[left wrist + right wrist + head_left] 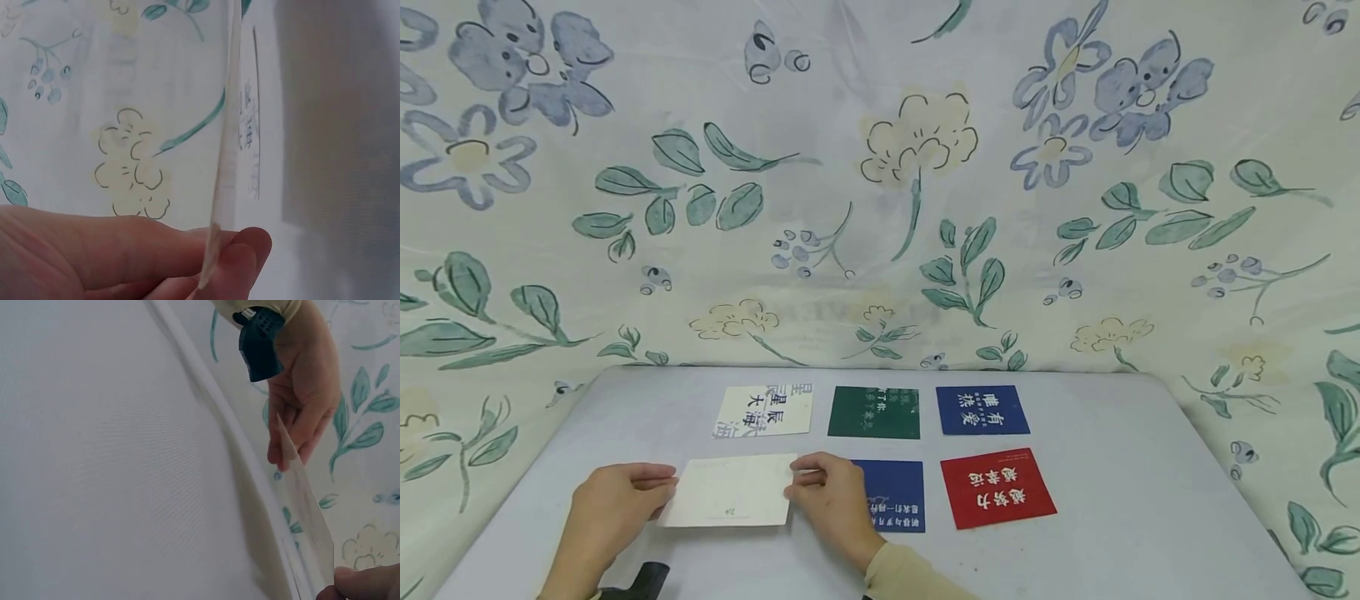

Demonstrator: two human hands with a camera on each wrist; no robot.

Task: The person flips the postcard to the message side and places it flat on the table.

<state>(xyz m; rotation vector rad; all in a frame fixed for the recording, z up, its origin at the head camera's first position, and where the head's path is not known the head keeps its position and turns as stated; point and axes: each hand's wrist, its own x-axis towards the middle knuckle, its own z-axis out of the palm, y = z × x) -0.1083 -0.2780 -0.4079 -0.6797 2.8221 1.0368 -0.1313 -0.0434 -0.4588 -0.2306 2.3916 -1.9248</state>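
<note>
A cream-white card is held up slightly tilted above the table, its nearly blank face toward the head camera. My left hand pinches its left edge between thumb and fingers. At the opposite edge, the fingers of my right hand pinch the same card. Seen edge-on in the left wrist view, the card stands between thumb and fingertips. The right wrist view catches the thin card spanning both hands. Behind my right hand, a blue card with white writing lies partly hidden.
On the grey-white table lie a red card at right and a back row: a white card, a green card and a dark blue card. Flower-patterned cloth hangs behind the table.
</note>
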